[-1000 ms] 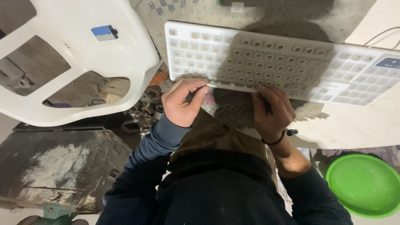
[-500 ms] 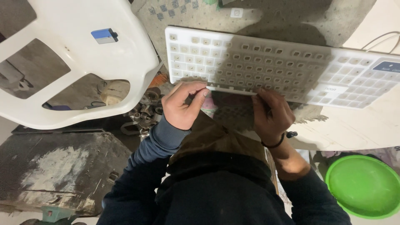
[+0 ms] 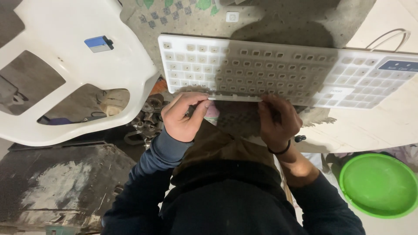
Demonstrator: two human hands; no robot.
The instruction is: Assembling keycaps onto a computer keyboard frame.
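At keyboard's near edge: both grips pinch long white key | right: green bowl, contents unseen

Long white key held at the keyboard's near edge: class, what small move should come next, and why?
Probably press it down evenly. Both hands, left hand and right hand, pinch the long white key by its ends, level along the near row of the keyboard, which has bare sockets.

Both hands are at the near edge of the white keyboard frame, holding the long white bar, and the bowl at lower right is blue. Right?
Not quite: the bowl at lower right is green, not blue, as the head view shows. The rest holds: the left hand and right hand are at the near edge of the white keyboard frame, holding the long white bar.
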